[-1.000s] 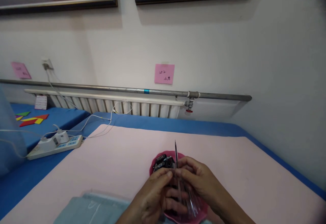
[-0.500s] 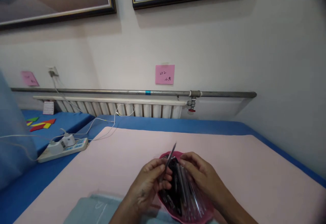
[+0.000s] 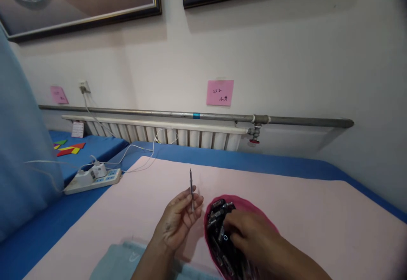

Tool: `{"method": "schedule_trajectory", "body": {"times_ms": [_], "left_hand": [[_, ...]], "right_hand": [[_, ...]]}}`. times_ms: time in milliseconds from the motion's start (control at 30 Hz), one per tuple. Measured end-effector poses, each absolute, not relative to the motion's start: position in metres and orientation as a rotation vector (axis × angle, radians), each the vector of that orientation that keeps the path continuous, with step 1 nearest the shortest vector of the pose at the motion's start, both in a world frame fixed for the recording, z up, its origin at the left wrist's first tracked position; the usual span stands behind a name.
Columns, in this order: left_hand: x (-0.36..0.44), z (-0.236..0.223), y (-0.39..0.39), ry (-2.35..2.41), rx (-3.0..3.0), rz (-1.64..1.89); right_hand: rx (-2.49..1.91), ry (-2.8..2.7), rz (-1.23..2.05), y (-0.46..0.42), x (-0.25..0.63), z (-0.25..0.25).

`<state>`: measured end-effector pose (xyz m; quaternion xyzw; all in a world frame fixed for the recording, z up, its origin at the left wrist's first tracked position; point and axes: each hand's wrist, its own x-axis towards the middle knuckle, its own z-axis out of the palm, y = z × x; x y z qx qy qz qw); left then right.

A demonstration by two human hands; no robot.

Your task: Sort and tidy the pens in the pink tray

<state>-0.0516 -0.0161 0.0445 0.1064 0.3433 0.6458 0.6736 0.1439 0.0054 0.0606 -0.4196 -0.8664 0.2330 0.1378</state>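
Observation:
My left hand [image 3: 182, 214] is closed in a pinch around a slim pen refill [image 3: 191, 184], its pointed tip upward, just left of a pink basket [image 3: 244, 201]. My right hand [image 3: 251, 233] reaches into the basket with its fingers curled down among black pen caps [image 3: 218, 216]. What those fingertips grip, if anything, is hidden. Several dark pen parts lie in a heap in the basket, and the right hand and forearm cover its right part.
Under the basket spreads a pink sheet [image 3: 159, 195] on a blue surface [image 3: 286, 161]. A grey-blue cloth [image 3: 117, 259] lies at the front left. Farther left are a power strip [image 3: 104, 180] with chargers and cables, and coloured flat pieces [image 3: 68, 150]. A radiator [image 3: 181, 138] runs along the wall.
My left hand has moved left, away from above the basket, with the refill now more upright. My right hand has gone from the basket's far rim down into it. The view has shifted slightly.

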Motion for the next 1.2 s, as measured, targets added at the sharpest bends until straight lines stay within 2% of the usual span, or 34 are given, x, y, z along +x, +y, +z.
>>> {"method": "schedule_trajectory", "body": {"times_ms": [167,700,1033,1200], "left_hand": [[-0.05,0.038,-0.015,0.777,0.264,1.436],[-0.048,0.038,-0.016,0.766,0.29,1.435],[-0.054,0.038,-0.015,0.851,0.349,1.464],[-0.057,0.038,-0.017,0.86,0.381,1.45]], "right_hand": [[-1.262,-2.63,0.606,-0.001,0.141,0.059],[-1.226,-2.516,0.493,-0.007,0.138,0.05],[-1.233,-2.32,0.562,0.007,0.148,0.054],[-1.162,-2.339,0.819,0.006,0.156,0.066]]}}
